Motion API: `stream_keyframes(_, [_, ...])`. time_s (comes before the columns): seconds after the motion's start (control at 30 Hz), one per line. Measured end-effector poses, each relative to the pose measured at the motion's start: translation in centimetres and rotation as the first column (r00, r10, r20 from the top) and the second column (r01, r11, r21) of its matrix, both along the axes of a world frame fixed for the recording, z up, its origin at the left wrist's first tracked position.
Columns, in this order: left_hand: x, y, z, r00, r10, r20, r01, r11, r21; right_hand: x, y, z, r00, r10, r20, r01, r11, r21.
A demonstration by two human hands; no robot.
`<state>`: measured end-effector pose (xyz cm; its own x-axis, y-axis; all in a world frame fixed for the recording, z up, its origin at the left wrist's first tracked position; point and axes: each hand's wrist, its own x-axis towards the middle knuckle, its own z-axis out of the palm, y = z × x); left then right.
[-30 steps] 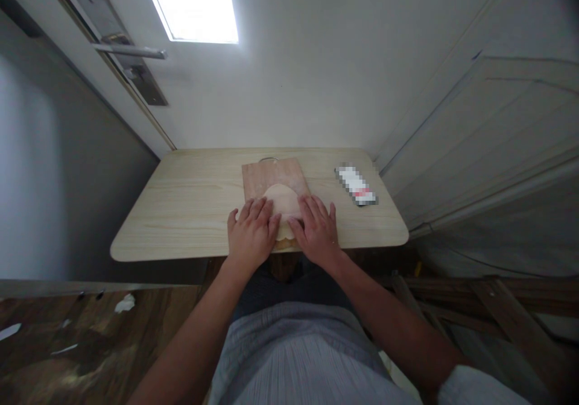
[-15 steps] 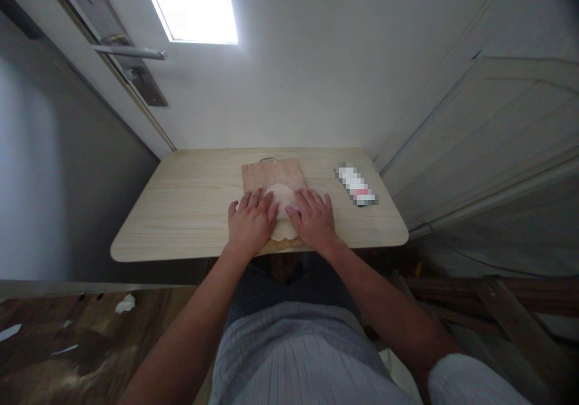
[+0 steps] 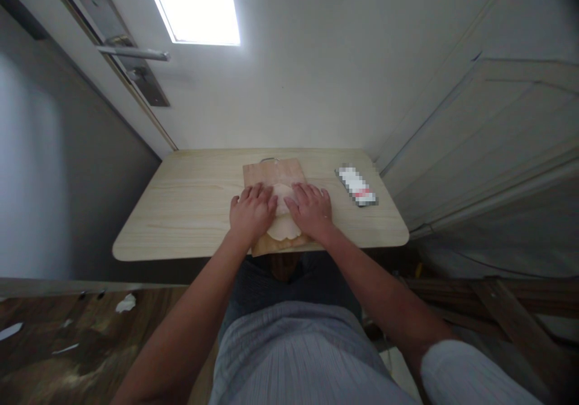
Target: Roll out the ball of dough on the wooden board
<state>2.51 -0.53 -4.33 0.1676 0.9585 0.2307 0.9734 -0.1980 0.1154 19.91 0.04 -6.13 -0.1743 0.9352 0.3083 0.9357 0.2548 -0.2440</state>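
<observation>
A flat, pale round of dough with a wavy near edge lies on a wooden cutting board. My left hand rests over its left side, palm down, with the fingers stretched forward. On the right side, my right hand lies in the same way, fingers spread and pointing away from me. Both thumbs touch the dough near its middle. The hands cover the dough's side edges and part of the board.
The board lies on a light wood tabletop with rounded front corners. A phone, blurred out, is on the right. Behind the table stands a white door with a metal handle. Paper scraps lie on the floor at left.
Both hands have shifted slightly forward over the dough, and the thumbs sit higher on it. More of the board's near edge now shows.
</observation>
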Motion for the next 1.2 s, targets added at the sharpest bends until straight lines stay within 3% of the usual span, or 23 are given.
stream_keyframes(0.5, [-0.3,2.4,1.1,1.0,-0.001,-0.01,-0.001,0.991,-0.136,-0.6,2.5,0.9,0.994,-0.051,0.095,0.063,0.991,-0.119])
stream_keyframes(1.2, [0.5,-1.9,0.3,0.999,0.011,0.052,-0.013,0.999,0.03,0.4,-1.7,0.0,1.0,0.004,0.025,-0.004,1.0,0.0])
